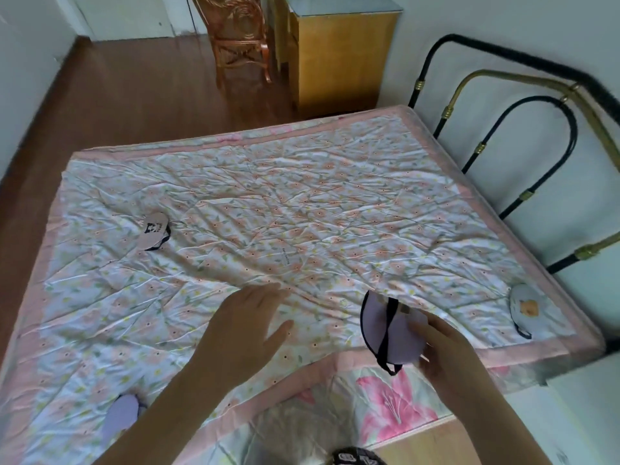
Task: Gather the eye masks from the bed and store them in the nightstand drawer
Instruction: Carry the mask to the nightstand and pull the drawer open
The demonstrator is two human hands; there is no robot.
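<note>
My right hand (443,350) grips a lilac eye mask (399,333) with a black strap, held just above the near edge of the bed. My left hand (248,327) hovers flat over the floral quilt (302,213), fingers apart, holding nothing. A beige eye mask with a panda print (155,229) lies at the quilt's left. A pale blue eye mask with an orange figure (526,305) lies near the right corner by the headboard. Another lilac eye mask (120,416) rests at the near left, partly hidden behind my left forearm.
A yellow wooden nightstand (342,58) stands beyond the bed's far corner, next to a rattan chair (240,38). A black and brass metal headboard (536,135) runs along the right. Brown wood floor lies to the left and far side.
</note>
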